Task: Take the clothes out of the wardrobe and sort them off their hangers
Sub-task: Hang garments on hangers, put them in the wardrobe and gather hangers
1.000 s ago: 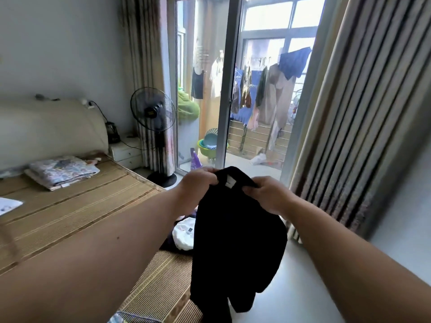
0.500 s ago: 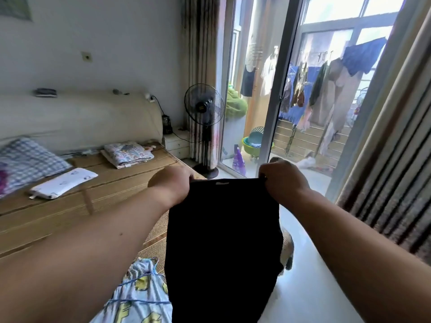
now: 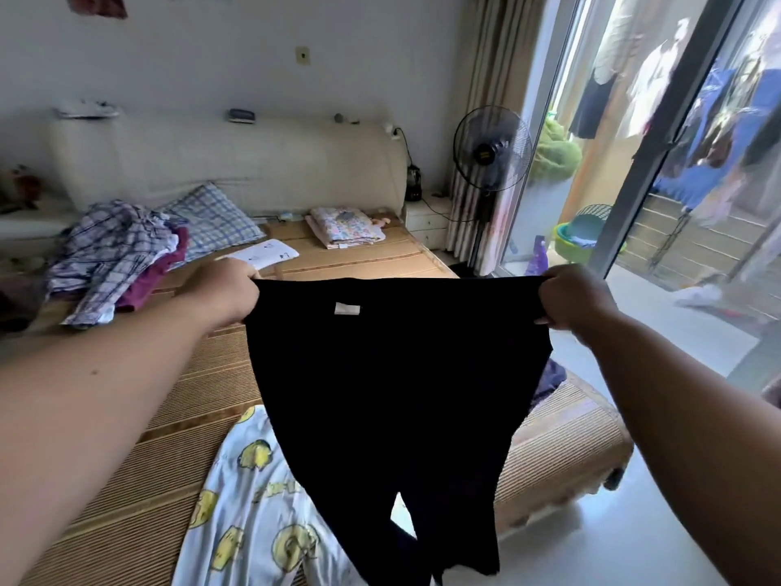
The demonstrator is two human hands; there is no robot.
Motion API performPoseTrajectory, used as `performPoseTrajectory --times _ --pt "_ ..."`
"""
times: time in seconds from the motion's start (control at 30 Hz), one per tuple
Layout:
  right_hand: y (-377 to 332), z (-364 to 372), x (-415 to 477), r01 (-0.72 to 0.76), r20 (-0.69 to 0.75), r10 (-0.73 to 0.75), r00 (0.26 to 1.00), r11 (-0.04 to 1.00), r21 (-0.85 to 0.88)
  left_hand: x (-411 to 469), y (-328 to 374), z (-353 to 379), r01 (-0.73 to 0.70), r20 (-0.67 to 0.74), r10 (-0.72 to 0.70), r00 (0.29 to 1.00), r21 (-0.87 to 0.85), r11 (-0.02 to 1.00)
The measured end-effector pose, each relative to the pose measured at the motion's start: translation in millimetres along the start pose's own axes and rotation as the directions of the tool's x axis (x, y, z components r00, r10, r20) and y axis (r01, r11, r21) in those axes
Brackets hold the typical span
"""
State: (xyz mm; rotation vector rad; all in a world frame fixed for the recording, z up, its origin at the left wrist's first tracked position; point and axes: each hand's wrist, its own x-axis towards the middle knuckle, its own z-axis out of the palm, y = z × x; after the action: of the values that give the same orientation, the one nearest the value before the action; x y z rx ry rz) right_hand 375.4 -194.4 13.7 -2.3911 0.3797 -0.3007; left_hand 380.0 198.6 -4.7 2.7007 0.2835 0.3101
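Well, the left hand [image 3: 228, 289] and the right hand [image 3: 570, 300] each grip a corner of the waistband of the black trousers [image 3: 380, 395], stretched wide between them above the bed [image 3: 198, 399]. No hanger shows on them, so I'd say they only need laying down. Left of the left hand sits a pile of plaid shirts [image 3: 105, 255]; below it, a duck-print garment [image 3: 253, 501]. Beyond the right hand stand a fan [image 3: 492, 148] and a glass door [image 3: 634, 162]. The wardrobe is out of sight.
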Motion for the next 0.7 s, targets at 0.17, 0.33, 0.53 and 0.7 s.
performPoseTrajectory --times 0.17,0.33,0.53,0.7 --pt "-27.5 65.9 15.4 -0.154 0.151 0.117 0.982 0.951 0.268 27.4 -38.8 18.7 0.292 0.234 -0.239 0.942 -0.227 0.929" --pt "-33.6 157.1 28.0 -0.305 0.385 0.182 0.905 0.908 0.288 60.5 -65.9 64.6 0.477 0.494 -0.322 0.808 -0.227 0.849" --pt "-2.3 285.9 35.0 -0.281 0.562 0.209 0.800 0.959 0.044 101.6 -98.9 171.3 0.591 0.726 -0.267 0.634 -0.233 0.772" --pt "35.2 387.7 38.3 -0.301 0.587 0.327 0.741 0.942 -0.145 127.2 -126.6 264.6 0.635 0.771 -0.216 0.599 -0.293 0.715"
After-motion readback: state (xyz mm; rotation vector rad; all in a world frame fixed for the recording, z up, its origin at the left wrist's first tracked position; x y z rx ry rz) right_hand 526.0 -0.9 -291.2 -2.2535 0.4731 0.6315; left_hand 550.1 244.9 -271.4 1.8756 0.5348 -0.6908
